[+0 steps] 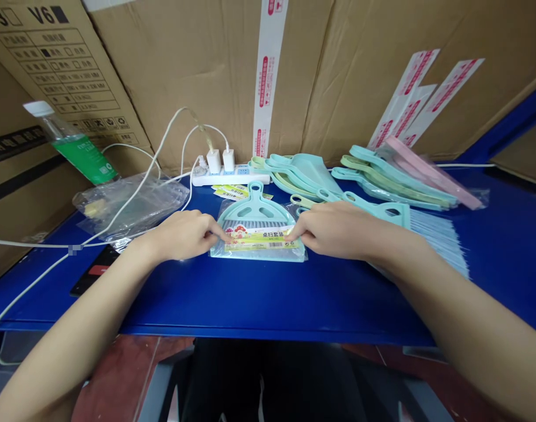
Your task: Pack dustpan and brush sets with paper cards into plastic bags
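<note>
A light-blue dustpan and brush set (255, 205) in a clear plastic bag lies flat on the blue table, handle pointing away from me. Across its lower half sits a yellow and white label card (255, 237) with red mushroom pictures. My left hand (186, 233) rests its outstretched index fingertip on the card's left end, the other fingers curled. On the right end, my right hand (331, 231) presses its index finger in the same way. Neither hand grips anything. Partly hidden by my right hand and forearm are light-blue brushes (437, 237) with pale bristles.
Dustpans (309, 170) are stacked behind the set; more blue, green and pink dustpans (395, 176) lie to the right. A power strip (243, 176) with chargers, loose label cards (232, 192), a green-labelled bottle (81, 152), plastic bags (136, 202), a dark phone-like object (89, 275) and white cables stand around.
</note>
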`<state>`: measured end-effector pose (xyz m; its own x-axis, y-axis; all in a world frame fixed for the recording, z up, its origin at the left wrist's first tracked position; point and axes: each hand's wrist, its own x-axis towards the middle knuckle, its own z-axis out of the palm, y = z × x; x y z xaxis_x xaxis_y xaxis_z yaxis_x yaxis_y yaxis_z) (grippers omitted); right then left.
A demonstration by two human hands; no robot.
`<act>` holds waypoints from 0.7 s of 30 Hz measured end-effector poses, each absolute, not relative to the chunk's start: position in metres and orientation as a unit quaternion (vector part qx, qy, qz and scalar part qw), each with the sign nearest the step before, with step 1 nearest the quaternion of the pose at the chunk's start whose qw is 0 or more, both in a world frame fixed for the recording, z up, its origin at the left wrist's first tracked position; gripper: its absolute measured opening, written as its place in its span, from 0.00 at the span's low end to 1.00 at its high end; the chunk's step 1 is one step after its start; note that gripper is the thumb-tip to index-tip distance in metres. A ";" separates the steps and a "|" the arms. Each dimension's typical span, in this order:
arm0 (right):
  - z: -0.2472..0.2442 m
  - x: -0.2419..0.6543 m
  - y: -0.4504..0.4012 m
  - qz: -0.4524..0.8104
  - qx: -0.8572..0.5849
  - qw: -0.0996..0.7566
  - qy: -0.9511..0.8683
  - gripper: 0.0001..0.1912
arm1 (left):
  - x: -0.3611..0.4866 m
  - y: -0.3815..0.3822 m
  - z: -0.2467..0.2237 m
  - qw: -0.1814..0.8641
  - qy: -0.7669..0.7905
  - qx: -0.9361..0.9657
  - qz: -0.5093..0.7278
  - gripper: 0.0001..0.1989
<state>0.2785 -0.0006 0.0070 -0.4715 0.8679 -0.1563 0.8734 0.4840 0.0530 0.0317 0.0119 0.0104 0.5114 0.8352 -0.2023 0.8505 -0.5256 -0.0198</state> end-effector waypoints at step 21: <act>0.006 0.271 0.001 0.007 0.541 0.073 0.838 0.18 | 0.036 0.013 0.000 -0.029 0.514 0.852 -0.096 0.15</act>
